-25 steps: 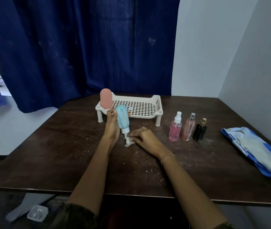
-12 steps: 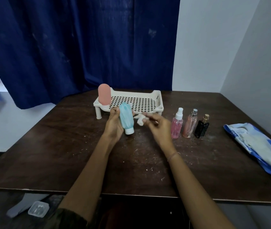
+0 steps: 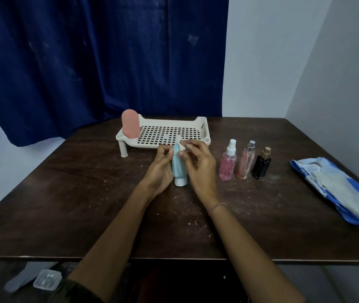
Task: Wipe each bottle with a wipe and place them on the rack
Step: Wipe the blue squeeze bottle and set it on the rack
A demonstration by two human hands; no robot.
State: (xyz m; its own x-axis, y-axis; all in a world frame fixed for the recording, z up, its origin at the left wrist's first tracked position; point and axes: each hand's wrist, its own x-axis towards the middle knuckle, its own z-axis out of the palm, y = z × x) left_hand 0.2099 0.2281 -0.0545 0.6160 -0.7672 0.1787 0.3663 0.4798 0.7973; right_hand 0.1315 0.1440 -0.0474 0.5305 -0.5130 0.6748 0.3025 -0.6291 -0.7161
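Left grip (image 3: 160,169) curls round blue bottle (image 3: 177,168); right grip (image 3: 198,169) pinches wipe (image 3: 180,145).

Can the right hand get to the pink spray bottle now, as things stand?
Probably yes. The pink spray bottle stands just right of the right hand, with only bare table between them. But that hand pinches the wipe against the blue tube, so it is busy.
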